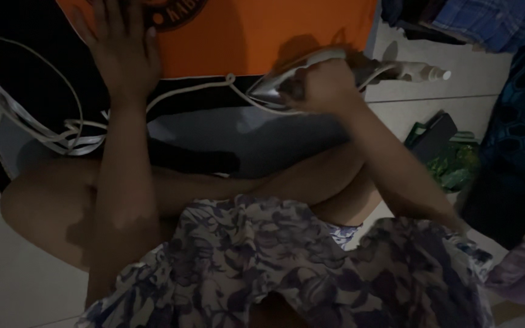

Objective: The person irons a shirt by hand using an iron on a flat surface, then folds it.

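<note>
The orange garment (262, 36) is the largest thing in play and serves as the landmark: it lies spread flat along the top of the view, with a round dark printed patch near its upper left part. Its lower edge meets a dark cloth (214, 136) that lies under it and runs toward the person's folded legs.

The left hand (120, 51) lies flat on the left part of the orange garment, palm down, fingers spread wide, pressing the fabric; it grips nothing. The forearm runs straight back from it toward the floral skirt (287, 261) low in the view.

The right hand (326, 85) is at the lower right edge of the orange garment, closed in a fist around the handle of an electric iron (287, 82). The iron's pointed metal sole shows just left of the fist, tilted up on its side, its tip at the border where the orange garment ends and the dark cloth begins. Most of the iron's body is hidden by the fingers.

A white cord (189, 88) runs from the iron leftward along the lower edge of the orange garment, then gathers in loose loops well left of it.

Just beyond the garment's right edge, a white spray bottle (420, 73) lies on the pale tiled floor (457, 97), close behind the right hand but apart from it.
</note>
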